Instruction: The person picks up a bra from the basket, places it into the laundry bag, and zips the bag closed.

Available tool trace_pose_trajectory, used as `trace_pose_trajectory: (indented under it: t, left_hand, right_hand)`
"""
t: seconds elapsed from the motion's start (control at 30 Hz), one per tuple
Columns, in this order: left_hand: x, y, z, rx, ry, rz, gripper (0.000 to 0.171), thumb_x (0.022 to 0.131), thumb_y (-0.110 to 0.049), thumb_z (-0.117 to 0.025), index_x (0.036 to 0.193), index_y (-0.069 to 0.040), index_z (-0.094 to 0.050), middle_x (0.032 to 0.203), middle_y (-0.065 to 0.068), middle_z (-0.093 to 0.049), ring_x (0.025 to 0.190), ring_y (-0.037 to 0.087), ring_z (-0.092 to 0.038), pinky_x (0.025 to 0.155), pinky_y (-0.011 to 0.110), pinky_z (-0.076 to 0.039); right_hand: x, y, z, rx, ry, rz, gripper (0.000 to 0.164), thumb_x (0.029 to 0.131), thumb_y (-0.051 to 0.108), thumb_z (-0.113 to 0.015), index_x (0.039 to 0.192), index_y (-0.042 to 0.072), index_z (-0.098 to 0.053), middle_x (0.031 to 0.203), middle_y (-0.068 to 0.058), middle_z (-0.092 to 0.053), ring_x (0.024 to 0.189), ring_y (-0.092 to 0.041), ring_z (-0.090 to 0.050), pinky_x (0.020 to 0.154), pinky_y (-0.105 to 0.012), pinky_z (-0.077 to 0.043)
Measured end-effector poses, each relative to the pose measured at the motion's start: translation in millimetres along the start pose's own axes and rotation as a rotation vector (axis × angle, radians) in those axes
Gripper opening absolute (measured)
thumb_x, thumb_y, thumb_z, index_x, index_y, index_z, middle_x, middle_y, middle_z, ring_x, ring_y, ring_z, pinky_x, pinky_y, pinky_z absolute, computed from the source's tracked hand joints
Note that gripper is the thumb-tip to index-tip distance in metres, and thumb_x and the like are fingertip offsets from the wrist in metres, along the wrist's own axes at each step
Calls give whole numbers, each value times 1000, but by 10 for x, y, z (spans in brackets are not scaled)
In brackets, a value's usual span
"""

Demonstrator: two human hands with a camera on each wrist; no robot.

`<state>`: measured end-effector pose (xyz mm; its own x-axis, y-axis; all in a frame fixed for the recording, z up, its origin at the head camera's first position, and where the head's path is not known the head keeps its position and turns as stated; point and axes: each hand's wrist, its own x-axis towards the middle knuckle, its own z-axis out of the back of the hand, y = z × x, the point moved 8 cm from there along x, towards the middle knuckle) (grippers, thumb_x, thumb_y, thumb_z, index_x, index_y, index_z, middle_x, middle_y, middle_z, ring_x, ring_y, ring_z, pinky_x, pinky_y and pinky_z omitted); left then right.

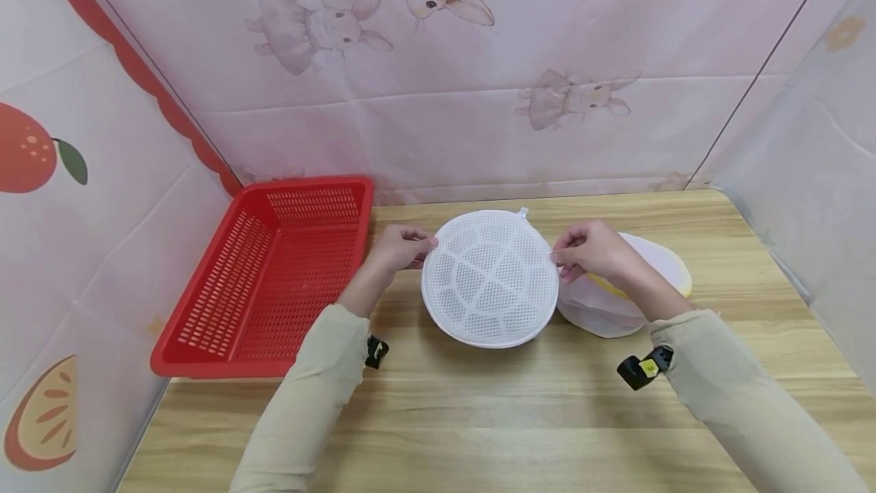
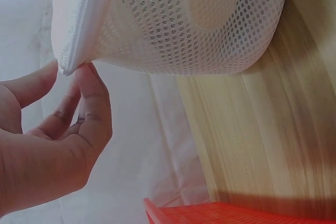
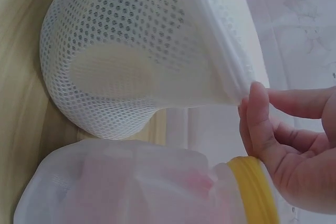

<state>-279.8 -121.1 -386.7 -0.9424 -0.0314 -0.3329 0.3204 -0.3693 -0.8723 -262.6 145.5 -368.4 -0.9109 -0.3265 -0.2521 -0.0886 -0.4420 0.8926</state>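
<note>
A round white mesh laundry bag stands on the table between the two hands, its flat ribbed top facing up. My left hand pinches the top rim at the left, between thumb and fingers. On the opposite side, my right hand pinches the same rim. Both wrist views show honeycomb mesh sides below the rim, and a pale oval on the side in the right wrist view. Right beside it, under the right hand, sits a second whitish bag with a yellow band; the right forearm partly covers it.
A red plastic basket with slotted walls stands at the left of the wooden table, close to the left forearm. Pink printed cloth hangs behind the table, with pale cloth walls at both sides.
</note>
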Motion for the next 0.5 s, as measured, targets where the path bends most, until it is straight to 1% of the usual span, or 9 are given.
trace_pose_trajectory:
  t: [0.1, 0.17, 0.27, 0.43, 0.5]
  left_hand:
    - [-24, -15, 20, -12, 3, -21, 29, 87, -13, -61, 110, 4, -59, 97, 17, -60, 81, 24, -61, 78, 36, -52]
    - [-43, -30, 40, -19, 2, -41, 31, 88, -13, -60, 114, 4, -56, 101, 19, -59, 87, 27, -61, 79, 36, -52]
    - [-89, -58, 83, 0, -5, -66, 34, 89, -15, -58, 117, 3, -54, 106, 20, -58, 94, 31, -59, 78, 34, -52]
    - [-181, -95, 196, 52, -39, -111, 37, 92, -22, -56, 122, -2, -53, 111, 19, -59, 97, 30, -59, 79, 33, -52]
    - [-221, -106, 259, 69, -61, -129, 39, 93, -25, -54, 125, -3, -51, 112, 18, -59, 98, 29, -59, 81, 34, -51]
  right_hand:
    - [-55, 35, 21, 1, 3, 20, 18, 86, 0, -58, 95, -15, -55, 75, -14, -60, 61, -17, -61, 60, -33, -55]
    - [-101, 54, 46, -3, 2, 36, 20, 86, 2, -59, 97, -15, -55, 75, -12, -60, 62, -18, -61, 60, -32, -54]
    - [-183, 83, 95, -13, -3, 68, 24, 87, 5, -59, 100, -14, -56, 76, -10, -61, 64, -19, -61, 60, -33, -54]
    - [-353, 133, 213, -16, -15, 133, 28, 91, 10, -55, 105, -13, -54, 85, -16, -62, 69, -20, -62, 65, -33, -54]
    - [-427, 168, 285, -13, -37, 170, 30, 93, 12, -52, 109, -14, -52, 87, -14, -62, 71, -19, -62, 66, -31, -54]
